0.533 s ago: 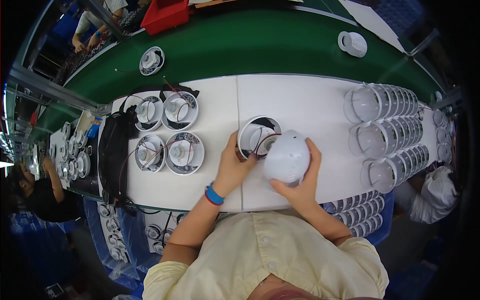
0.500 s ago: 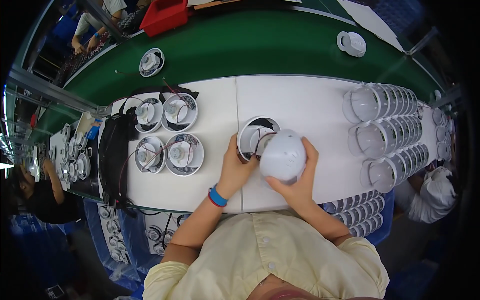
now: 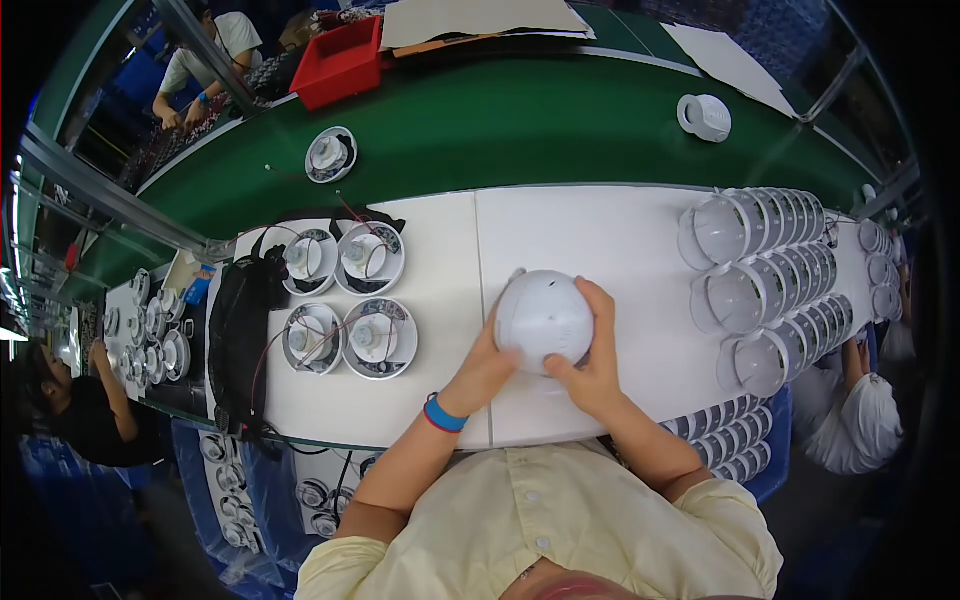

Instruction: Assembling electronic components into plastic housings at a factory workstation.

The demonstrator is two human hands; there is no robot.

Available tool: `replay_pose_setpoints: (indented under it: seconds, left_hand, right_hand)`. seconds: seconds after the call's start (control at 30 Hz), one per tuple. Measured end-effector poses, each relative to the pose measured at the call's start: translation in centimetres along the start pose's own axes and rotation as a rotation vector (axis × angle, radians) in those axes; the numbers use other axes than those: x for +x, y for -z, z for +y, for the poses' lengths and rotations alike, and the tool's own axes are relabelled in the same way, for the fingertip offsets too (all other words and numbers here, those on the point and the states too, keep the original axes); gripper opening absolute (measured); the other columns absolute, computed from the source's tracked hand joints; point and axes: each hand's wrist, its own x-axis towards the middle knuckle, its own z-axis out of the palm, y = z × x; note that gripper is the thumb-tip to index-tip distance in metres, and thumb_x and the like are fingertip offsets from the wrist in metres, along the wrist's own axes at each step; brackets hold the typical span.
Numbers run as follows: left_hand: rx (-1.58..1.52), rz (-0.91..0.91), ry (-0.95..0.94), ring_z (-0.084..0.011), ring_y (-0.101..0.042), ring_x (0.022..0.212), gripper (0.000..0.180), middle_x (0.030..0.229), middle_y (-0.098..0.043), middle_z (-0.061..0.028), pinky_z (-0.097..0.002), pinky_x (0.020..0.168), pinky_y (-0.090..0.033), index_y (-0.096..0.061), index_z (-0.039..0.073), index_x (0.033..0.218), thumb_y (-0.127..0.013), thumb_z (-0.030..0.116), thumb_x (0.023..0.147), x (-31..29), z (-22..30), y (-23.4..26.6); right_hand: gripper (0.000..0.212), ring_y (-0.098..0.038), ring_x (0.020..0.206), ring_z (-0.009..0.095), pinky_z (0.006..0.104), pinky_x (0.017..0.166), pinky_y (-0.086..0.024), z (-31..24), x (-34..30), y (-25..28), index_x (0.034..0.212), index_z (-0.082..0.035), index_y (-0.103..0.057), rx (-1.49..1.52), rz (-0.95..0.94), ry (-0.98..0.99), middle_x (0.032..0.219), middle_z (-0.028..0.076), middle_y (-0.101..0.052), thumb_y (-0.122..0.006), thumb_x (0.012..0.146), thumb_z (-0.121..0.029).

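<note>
A white dome-shaped cover (image 3: 545, 318) is held between my two hands over the middle of the white worktop. My left hand (image 3: 484, 364) is wrapped around its left side, the thumb near the lower edge. From the right, my right hand (image 3: 594, 362) grips it, thumb on the near side and fingers along the far right. The round base with wires is now hidden under the cover and my hands, apart from a small bit at the upper left. To the left stand several open round white housings (image 3: 380, 338) with red wires and white inner parts.
Three rows of clear-and-white domes (image 3: 765, 285) lie on the right. A black bag (image 3: 238, 330) lies left. Beyond runs a green belt (image 3: 520, 130) with one open housing (image 3: 331, 154), a white cover (image 3: 704, 118) and a red bin (image 3: 340, 65). Blue-lined crates flank me below. Other people work around.
The white cover has come left onto the round base, which was open beside it and is now covered. My left hand has moved from the base's rim to the joined piece's side.
</note>
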Motion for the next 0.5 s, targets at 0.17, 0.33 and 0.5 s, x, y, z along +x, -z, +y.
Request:
replay_pose_setpoints:
  seconds: [0.17, 0.33, 0.5]
  left_hand:
    - [-0.280, 0.354, 0.074, -0.0266, -0.042, 0.133, 0.071, 0.144, -0.044, -0.0109, -0.0401, 0.111, -0.034, -0.026, 0.011, 0.152, -0.019, 0.059, 0.100, 2.2, 1.2, -1.9]
    - [-0.459, 0.398, 0.311, -0.0285, -0.048, 0.129, 0.069, 0.142, -0.046, -0.0124, -0.0434, 0.108, -0.039, -0.032, 0.011, 0.148, -0.021, 0.059, 0.101, 3.7, 3.3, 0.1]
    - [-0.420, 0.132, 0.460, -0.0354, -0.049, 0.129, 0.070, 0.146, -0.040, -0.0181, -0.0446, 0.100, -0.049, -0.027, 0.008, 0.148, -0.019, 0.059, 0.101, 4.5, 3.5, 3.6]
  right_hand:
    - [0.088, -0.038, 0.128, 0.030, 0.0428, 0.108, -0.033, 0.4, 1.1, -1.6, 0.145, -0.003, -0.027, -0.261, 0.047, 0.359, 0.136, 0.017, -0.034, -0.073, 0.077, -0.034]
    - [0.080, -0.040, 0.128, 0.029, 0.0396, 0.108, -0.033, -2.8, 4.8, -0.5, 0.144, -0.007, -0.032, 0.091, -0.179, -0.117, 0.138, 0.015, -0.040, -0.070, 0.080, -0.035]
    - [0.071, -0.049, 0.124, 0.025, 0.0361, 0.104, -0.039, -2.0, 11.1, 0.7, 0.143, -0.009, -0.038, 0.195, -0.291, -0.459, 0.131, 0.014, -0.053, -0.069, 0.083, -0.031]
